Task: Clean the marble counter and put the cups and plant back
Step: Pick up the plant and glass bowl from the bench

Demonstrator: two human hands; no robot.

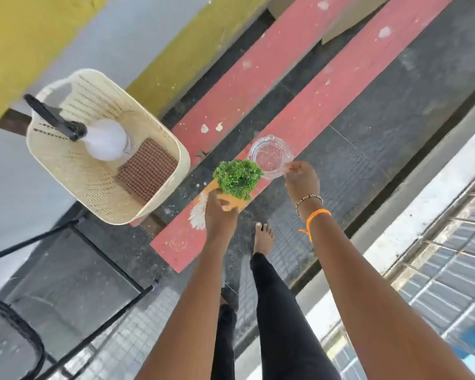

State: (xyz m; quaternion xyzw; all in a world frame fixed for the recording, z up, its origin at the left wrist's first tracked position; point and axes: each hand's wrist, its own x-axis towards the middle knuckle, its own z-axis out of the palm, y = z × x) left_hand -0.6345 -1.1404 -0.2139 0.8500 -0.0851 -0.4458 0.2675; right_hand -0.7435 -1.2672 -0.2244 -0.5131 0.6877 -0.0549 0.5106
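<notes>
Fingers of the left hand (220, 209) curl round the orange pot of a small green plant (237, 178), held out over the dark floor (368, 138) and its red stripes. Just beside the plant, the right hand (302, 181) pinches the rim of a clear glass cup (269, 154) between thumb and fingertips. To the left, a cream basket (66, 165) holds a spray bottle (104, 139) and a brown cloth (148, 171), resting on a black metal frame (99, 250).
</notes>
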